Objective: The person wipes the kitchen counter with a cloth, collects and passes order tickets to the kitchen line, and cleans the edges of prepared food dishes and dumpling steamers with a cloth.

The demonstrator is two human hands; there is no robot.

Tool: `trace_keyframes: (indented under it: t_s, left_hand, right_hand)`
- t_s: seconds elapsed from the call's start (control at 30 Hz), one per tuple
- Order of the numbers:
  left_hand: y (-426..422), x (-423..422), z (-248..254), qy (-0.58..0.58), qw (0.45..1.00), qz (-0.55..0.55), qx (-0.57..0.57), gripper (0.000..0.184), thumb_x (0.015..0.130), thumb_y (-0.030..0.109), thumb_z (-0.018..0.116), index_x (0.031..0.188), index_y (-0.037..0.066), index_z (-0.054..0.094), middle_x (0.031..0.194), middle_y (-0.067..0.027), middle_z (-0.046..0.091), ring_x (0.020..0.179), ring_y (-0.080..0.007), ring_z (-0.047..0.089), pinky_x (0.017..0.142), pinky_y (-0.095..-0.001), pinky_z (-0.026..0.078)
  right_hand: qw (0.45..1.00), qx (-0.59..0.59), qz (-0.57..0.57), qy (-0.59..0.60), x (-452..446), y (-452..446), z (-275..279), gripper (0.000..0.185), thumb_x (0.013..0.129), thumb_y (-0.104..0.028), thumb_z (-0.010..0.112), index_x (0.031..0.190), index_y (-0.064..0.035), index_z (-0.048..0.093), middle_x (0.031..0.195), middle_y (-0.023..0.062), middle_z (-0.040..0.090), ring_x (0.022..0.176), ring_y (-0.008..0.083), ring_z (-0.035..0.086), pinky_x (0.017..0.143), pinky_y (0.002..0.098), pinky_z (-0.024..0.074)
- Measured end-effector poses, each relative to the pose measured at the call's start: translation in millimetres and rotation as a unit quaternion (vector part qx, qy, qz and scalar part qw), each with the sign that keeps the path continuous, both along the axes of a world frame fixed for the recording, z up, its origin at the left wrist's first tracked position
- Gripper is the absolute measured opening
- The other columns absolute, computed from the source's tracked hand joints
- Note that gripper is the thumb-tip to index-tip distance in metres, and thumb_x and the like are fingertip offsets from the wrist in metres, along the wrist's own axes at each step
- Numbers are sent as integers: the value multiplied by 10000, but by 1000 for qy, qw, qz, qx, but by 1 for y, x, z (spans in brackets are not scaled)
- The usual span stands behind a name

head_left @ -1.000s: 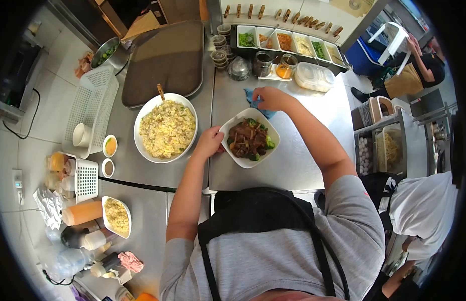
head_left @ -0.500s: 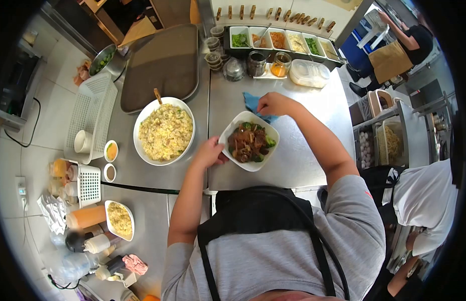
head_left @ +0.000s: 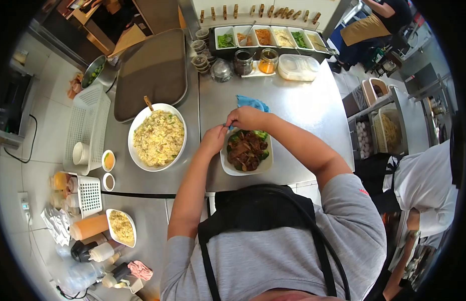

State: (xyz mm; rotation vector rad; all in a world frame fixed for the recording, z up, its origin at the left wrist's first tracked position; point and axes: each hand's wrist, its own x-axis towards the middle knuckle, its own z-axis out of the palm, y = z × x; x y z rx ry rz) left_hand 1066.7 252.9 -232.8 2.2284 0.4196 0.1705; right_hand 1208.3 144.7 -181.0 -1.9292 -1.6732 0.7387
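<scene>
A white bowl (head_left: 269,161) of dark sauced meat (head_left: 246,152) and broccoli (head_left: 263,135) sits on the steel counter before me. At its upper left rim my two hands meet, fingertips pinched together. A small bit of blue cloth (head_left: 230,127) shows between them. My left hand (head_left: 213,139) is closed, coming from the lower left; my right hand (head_left: 247,118) is closed too, reaching over from the right. Beyond my right hand a crumpled blue cloth (head_left: 253,103) lies on the counter. The fingers partly hide the bit of cloth.
A large bowl of fried rice (head_left: 160,138) with a clothespin (head_left: 148,103) stands left, below a brown tray (head_left: 150,75). Topping containers (head_left: 263,37), jars (head_left: 268,61) and a lidded plastic box (head_left: 298,67) line the back. A co-worker (head_left: 423,175) stands at right.
My right hand has moved left and down from the blue cloth to the bowl's rim. My left hand has shifted up from the bowl's left side to meet it.
</scene>
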Motion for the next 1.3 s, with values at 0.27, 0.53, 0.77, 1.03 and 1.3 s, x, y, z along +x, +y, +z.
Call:
trace_keyframes:
  t_s: [0.27, 0.53, 0.77, 1.03, 1.3]
  left_hand:
    - [-8, -14, 2, -14, 995, 99, 2, 261, 819, 217, 392, 780, -6, 522, 735, -221, 535, 709, -398, 502, 620, -427, 395]
    - [-9, -17, -11, -36, 982, 183, 36, 315, 833, 259, 370, 786, -16, 516, 715, -209, 536, 685, -365, 514, 611, -388, 399]
    - [-8, -26, -27, -75, 953, 292, 30, 312, 840, 239, 360, 803, -24, 523, 691, -164, 558, 628, -305, 542, 562, -359, 425]
    - [-22, -51, 15, 74, 874, 242, -416, 162, 809, 201, 394, 869, 62, 450, 646, -56, 531, 442, -113, 502, 352, -206, 394]
    - [-40, -56, 18, 85, 855, 224, -460, 149, 785, 136, 365, 909, 59, 396, 671, -72, 527, 447, -131, 504, 369, -218, 409]
  right_hand:
    - [987, -111, -40, -110, 58, -41, 13, 147, 686, -132, 527, 791, -111, 626, 795, 74, 606, 750, 234, 564, 651, 327, 447]
    - [949, 103, -248, 167, 25, -48, -37, 138, 712, -95, 556, 832, -59, 614, 733, 63, 604, 646, 146, 555, 608, 268, 438]
    - [904, 42, -333, 265, -3, -95, -41, 151, 727, -87, 556, 856, -24, 603, 688, 18, 570, 616, 87, 501, 576, 225, 414]
    - [922, 105, -361, 90, 5, -81, -39, 132, 727, -99, 525, 820, -66, 612, 775, 128, 590, 684, 237, 574, 640, 310, 451]
    - [955, 131, -261, -52, 21, -48, -19, 128, 738, -117, 487, 790, -71, 595, 848, 107, 560, 759, 284, 552, 672, 359, 449]
